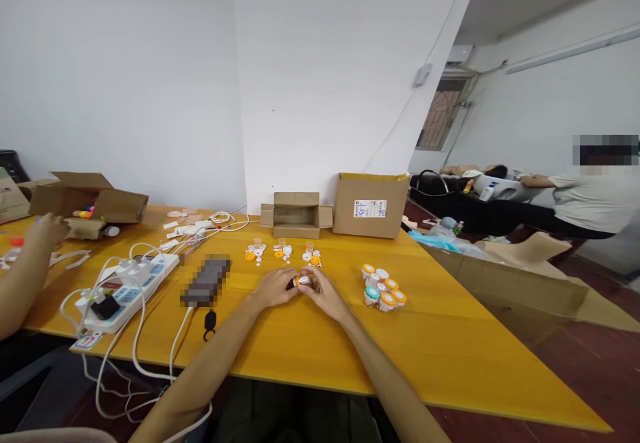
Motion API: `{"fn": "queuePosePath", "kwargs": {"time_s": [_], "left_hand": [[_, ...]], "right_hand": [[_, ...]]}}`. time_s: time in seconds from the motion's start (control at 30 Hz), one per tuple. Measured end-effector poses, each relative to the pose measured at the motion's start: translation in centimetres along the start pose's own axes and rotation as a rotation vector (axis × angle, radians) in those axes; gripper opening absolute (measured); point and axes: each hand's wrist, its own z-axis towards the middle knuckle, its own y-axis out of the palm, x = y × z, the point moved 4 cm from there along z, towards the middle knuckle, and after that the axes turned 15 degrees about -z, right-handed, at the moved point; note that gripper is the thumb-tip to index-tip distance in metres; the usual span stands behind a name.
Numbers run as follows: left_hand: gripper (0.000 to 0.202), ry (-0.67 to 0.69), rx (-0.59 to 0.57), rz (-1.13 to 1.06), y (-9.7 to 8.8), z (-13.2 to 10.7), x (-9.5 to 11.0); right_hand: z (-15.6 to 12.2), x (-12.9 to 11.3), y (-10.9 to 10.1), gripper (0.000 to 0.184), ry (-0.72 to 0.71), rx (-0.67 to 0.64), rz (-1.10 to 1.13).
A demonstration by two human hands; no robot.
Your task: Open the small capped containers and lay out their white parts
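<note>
Orange-lidded jar [303, 281], one; left hand [274, 287], right hand [326, 294]

Yellow table [450, 349] — orange-lidded jar [302, 281], teal and white lids [373, 292], brown boxes [371, 219]

On the yellow table [450, 343], left hand [273, 287] and right hand [324, 293] meet around a small orange-capped jar [302, 281] (more capped jars [383, 288] stand just right).

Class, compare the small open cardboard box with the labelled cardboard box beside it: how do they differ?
The small open box has flaps spread; the labelled box is shut. The labelled box stands taller than the small open box. Both are brown cardboard.
</note>
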Motion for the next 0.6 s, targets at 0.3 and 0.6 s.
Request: {"fn": "queuePosePath", "kwargs": {"time_s": [0.3, 0.6], "left_hand": [[0.023, -0.011, -0.01, 0.01, 0.03, 0.04, -0.2], [0.026, 0.001, -0.004, 0.012, 0.08, 0.1, -0.35]], "right_hand": [[0.28, 0.09, -0.07, 0.023, 0.059, 0.008, -0.027], [0.11, 0.54, 0.27, 0.027, 0.04, 0.045, -0.026]]}}
